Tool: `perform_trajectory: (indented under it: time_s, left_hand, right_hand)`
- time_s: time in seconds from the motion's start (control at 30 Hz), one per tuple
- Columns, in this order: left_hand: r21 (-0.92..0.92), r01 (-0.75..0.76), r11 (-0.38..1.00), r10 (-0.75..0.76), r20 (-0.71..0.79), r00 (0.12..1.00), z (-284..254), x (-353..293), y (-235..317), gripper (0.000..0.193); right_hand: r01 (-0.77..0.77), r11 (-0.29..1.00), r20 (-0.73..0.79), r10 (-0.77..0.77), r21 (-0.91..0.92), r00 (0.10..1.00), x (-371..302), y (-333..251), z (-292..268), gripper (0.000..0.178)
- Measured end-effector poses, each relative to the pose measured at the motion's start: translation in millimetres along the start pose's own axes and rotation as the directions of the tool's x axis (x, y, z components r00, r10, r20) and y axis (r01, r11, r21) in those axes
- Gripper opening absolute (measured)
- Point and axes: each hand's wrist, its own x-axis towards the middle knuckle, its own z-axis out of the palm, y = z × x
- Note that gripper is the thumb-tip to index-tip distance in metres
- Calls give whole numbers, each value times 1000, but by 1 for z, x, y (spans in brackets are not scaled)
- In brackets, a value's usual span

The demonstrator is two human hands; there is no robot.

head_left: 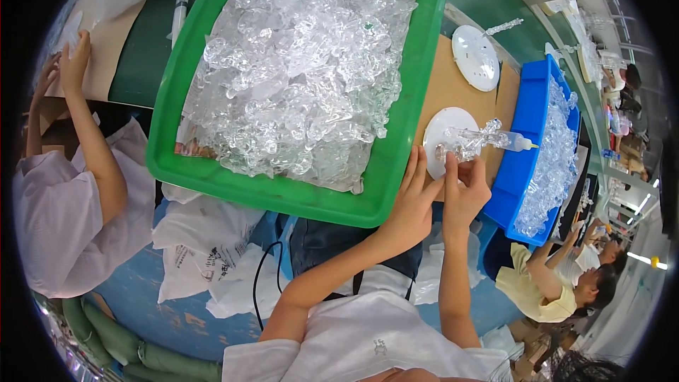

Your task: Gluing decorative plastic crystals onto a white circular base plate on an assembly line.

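My right hand (465, 191) is closed in a pinch at the near edge of a white round disc (436, 124), its fingertips on a small clear plastic piece that they partly hide. Clear plastic figures (467, 143) lie over the disc. Beside them is a translucent squeeze bottle (515, 141) with a pale tip, lying on its side. My left hand (409, 206) has its fingers stretched along the right rim of a large green tray (283, 197), thumb pointing toward my right hand; nothing shows in it. Shiny clear plastic pieces (304, 64) heap the tray.
Right of the disc stands a blue bin (527, 110) of clear pieces. Farther back, another white disc (475, 58) lies on the cardboard (449, 74). At left a co-worker's hands (73, 64) are over the bench. White plastic bags (201, 240) lie below the tray.
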Motion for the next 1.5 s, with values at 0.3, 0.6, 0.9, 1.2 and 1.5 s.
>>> perform_trajectory:
  time_s: [0.3, 0.6, 0.9, 1.2, 1.5]
  left_hand:
    - [-952, 135, 274, -279, 55, 959, -2, 17, 9, 45]
    - [-983, 171, -68, -187, 181, 965, 10, 24, 12, 59]
    - [-973, 211, -96, -113, 221, 969, 8, 23, 2, 58]
    - [-972, 207, -108, -70, 215, 974, 8, 22, 1, 57]
    - [-974, 210, -84, -86, 217, 972, 10, 22, 2, 56]
  right_hand:
    - [-141, 879, 50, 132, 456, 990, 9, 12, -20, 23]
    - [-291, 765, 179, 230, 575, 957, 17, 16, -41, 29]
    - [-162, 889, 156, 104, 428, 982, 16, 5, -46, 29]
    - [-338, 862, 274, 244, 379, 930, 20, 9, -54, 31]
    - [-293, 840, 217, 215, 456, 952, 17, 8, -50, 29]
